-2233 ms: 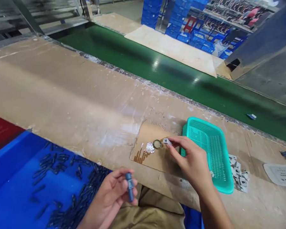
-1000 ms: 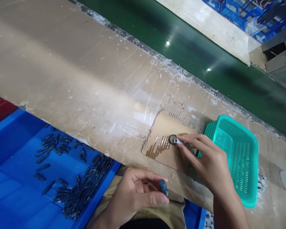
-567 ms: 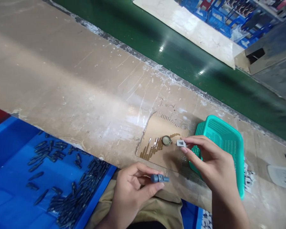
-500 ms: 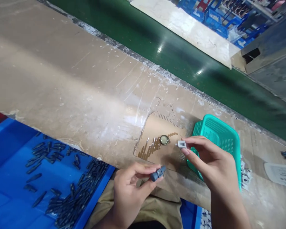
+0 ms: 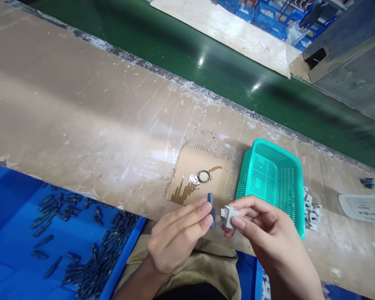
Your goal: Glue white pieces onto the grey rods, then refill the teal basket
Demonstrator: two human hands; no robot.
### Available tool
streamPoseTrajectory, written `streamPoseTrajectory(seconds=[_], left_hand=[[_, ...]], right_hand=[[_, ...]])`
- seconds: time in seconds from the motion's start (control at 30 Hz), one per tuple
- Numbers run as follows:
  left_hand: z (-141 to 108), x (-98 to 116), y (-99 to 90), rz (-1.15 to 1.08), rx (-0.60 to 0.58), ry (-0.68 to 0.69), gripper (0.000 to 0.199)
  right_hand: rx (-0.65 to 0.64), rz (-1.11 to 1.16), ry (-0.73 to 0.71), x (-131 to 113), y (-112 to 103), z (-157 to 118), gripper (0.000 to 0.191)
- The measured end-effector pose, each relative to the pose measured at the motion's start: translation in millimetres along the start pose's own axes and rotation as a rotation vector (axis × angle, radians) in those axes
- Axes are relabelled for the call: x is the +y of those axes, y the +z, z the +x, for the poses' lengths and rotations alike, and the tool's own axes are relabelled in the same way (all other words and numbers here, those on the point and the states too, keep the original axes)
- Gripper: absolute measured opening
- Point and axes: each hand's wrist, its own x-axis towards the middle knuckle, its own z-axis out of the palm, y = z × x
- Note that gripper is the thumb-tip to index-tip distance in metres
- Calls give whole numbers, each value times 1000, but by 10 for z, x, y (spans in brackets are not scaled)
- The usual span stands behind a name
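My left hand (image 5: 175, 237) pinches a small dark blue cylindrical part (image 5: 210, 208) upright between thumb and fingers, over the table's near edge. My right hand (image 5: 262, 237) holds a small white square part (image 5: 228, 216) at its fingertips, a short gap to the right of the blue part. Just beyond both hands a metal bottle cap (image 5: 203, 176) with a yellowish fill sits on a brown cardboard patch (image 5: 190, 166) smeared with glue streaks.
A teal perforated basket (image 5: 270, 179) lies to the right of the cap, with several white parts (image 5: 309, 206) beside it. A blue bin (image 5: 15, 258) at lower left holds several dark blue parts (image 5: 90, 258). Beyond the worn table (image 5: 81, 108) runs a green conveyor belt (image 5: 225, 75).
My right hand drew the white part back from the cap toward me. My left hand turned the blue part upright and brought it close to the white part. The view tilted down.
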Motion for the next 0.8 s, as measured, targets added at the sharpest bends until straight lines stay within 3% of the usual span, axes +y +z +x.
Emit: streamPoseTrajectory(seconds=[0.23, 0.43, 0.53, 0.67, 0.73, 0.8], left_hand=[[-53, -7, 78, 13, -45, 22, 39], [-30, -7, 179, 50, 11, 41, 34], [-26, 44, 245, 37, 31, -71, 45], [-22, 117, 295, -303, 5, -353, 58], [-12, 123, 286, -388, -43, -411, 56], [2, 104, 267, -331, -108, -419, 55]], right_hand=[[-39, 6, 59, 52, -17, 8, 19], [2, 93, 83, 75, 27, 24, 24], [8, 134, 93, 100, 21, 34, 24], [22, 203, 76, 137, -2, 38, 25], [34, 245, 66, 148, -2, 41, 26], [53, 269, 65, 155, 4, 43, 28]])
